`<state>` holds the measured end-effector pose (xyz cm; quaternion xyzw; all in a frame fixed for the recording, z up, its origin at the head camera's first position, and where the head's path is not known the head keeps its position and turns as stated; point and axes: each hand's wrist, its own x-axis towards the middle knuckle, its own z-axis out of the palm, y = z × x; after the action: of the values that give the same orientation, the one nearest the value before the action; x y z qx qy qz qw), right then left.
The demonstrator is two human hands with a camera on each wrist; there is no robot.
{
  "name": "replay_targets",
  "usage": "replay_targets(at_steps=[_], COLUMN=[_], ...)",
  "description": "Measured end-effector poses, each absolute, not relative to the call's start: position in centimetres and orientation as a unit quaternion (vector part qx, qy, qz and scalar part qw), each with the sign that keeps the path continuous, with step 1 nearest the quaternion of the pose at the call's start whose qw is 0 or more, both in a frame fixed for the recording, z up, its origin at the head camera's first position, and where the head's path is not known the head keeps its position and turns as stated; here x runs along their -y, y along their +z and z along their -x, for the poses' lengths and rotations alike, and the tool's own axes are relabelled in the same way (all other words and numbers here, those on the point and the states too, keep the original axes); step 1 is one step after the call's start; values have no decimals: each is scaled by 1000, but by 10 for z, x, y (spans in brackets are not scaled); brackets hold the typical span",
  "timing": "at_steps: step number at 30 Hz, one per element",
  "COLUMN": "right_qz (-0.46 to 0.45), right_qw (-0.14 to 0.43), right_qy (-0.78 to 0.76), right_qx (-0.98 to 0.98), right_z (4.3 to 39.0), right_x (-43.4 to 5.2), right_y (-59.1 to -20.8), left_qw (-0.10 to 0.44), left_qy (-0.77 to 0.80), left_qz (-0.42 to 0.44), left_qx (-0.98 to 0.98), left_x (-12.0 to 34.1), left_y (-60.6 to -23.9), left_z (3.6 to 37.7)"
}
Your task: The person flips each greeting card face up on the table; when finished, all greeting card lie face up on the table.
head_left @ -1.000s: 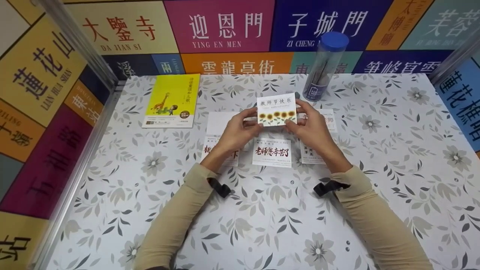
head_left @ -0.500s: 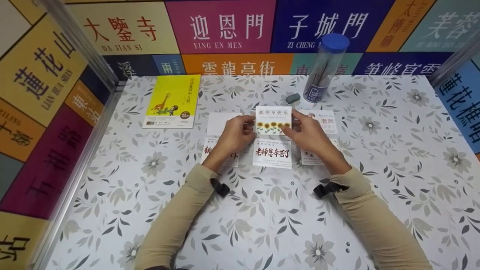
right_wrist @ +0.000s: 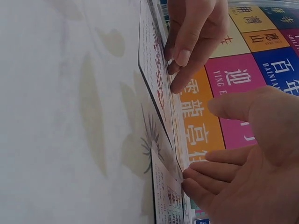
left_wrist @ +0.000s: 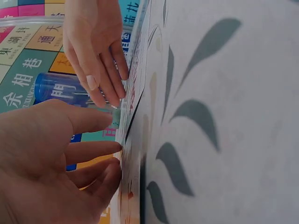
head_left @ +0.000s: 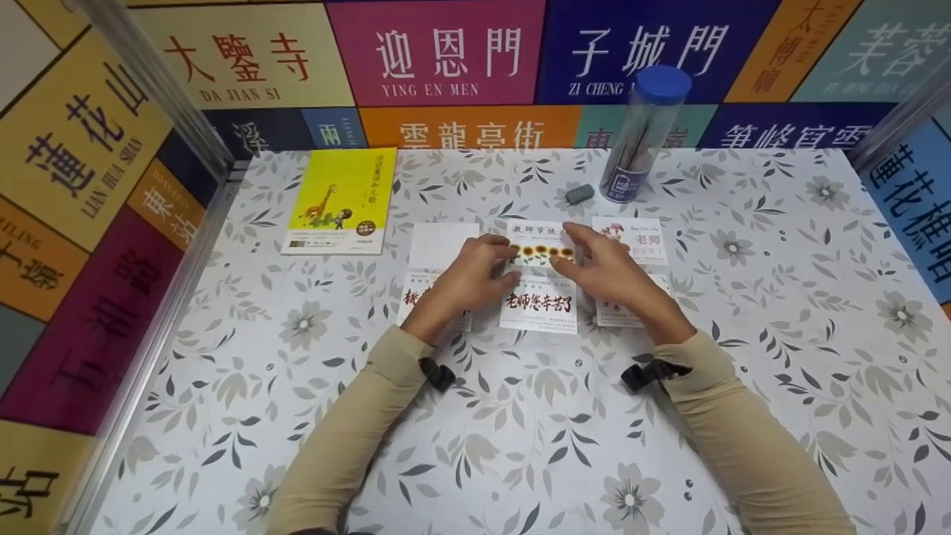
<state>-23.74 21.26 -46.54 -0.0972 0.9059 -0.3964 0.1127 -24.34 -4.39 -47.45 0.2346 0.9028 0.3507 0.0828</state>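
Observation:
A small white card with a row of sunflowers (head_left: 536, 253) lies flat in the middle of the back row of cards. My left hand (head_left: 479, 273) is at its left edge, fingers loosely bent and fingertips down at the surface. On its right side, my right hand (head_left: 611, 269) has fingertips resting over the card's corner and edge, thumb apart from the fingers. Neither hand grips anything; the left wrist view shows the left fingers (left_wrist: 96, 148) relaxed against the card row. Just in front lies a card with red brush lettering (head_left: 539, 303).
To the left are a blank-looking card (head_left: 438, 241) and a red-lettered card (head_left: 427, 308), partly under my left arm. Two more cards sit right, one with a pink figure (head_left: 646, 241). Behind are a green eraser-like block (head_left: 579, 195), a blue-capped clear tube (head_left: 643, 137) and a yellow book (head_left: 342, 200).
The sunflower card, held up in both hands a second ago, has come down and toward me onto the table. Both hands have loosened from it; the green block behind now shows.

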Motion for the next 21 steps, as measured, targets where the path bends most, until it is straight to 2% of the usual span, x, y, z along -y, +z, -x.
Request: replay_targets(at_steps=[5,11,21], right_qz=[124,164,159], right_qw=[98,105,115], right_qy=[-372,-369,-384], right_qx=[-915,-909,-902], right_z=[239,238,243], right_x=[-212,-211,-209], right_y=[-468,-471,-471], left_qw=[101,108,108], left_qy=[316,259,254], left_qz=[-216,-233,-237], left_qx=[-918,-931,-931], left_x=[42,41,44], left_y=[-471,-467,-467], left_z=[240,236,234])
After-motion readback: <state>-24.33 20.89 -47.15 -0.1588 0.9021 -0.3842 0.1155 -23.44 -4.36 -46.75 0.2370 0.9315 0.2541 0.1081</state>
